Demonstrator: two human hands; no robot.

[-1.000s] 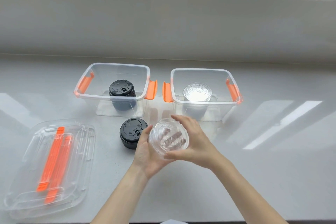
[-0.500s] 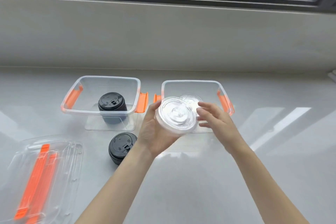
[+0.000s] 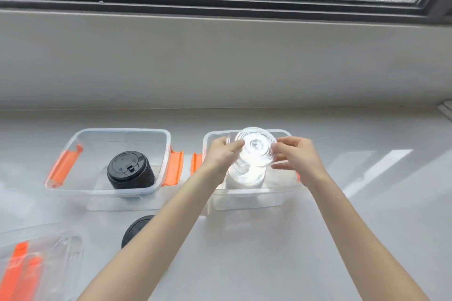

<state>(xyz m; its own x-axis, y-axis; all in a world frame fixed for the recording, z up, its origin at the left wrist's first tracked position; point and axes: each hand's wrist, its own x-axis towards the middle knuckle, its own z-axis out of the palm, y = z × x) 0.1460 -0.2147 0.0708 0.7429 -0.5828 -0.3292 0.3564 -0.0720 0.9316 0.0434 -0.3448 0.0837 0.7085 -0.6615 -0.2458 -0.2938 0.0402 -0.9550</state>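
Note:
Both hands hold a clear plastic lid (image 3: 256, 149) above the right clear bin (image 3: 247, 197), over a stack of clear lids (image 3: 245, 176) standing inside it. My left hand (image 3: 221, 156) grips the lid's left edge, and the fingertips of my right hand (image 3: 297, 155) pinch its right edge. The left clear bin (image 3: 80, 188) has orange latches and holds a stack of black lids (image 3: 130, 170). Another stack of black lids (image 3: 137, 230) stands on the counter in front of the left bin, partly hidden by my left forearm.
Clear bin covers with orange strips (image 3: 31, 266) lie at the near left on the white counter (image 3: 367, 203). A wall and window sill rise right behind the bins.
The clear lid has travelled up and forward from near the counter's front to above the right bin. Both hands moved with it, and the camera tilted upward.

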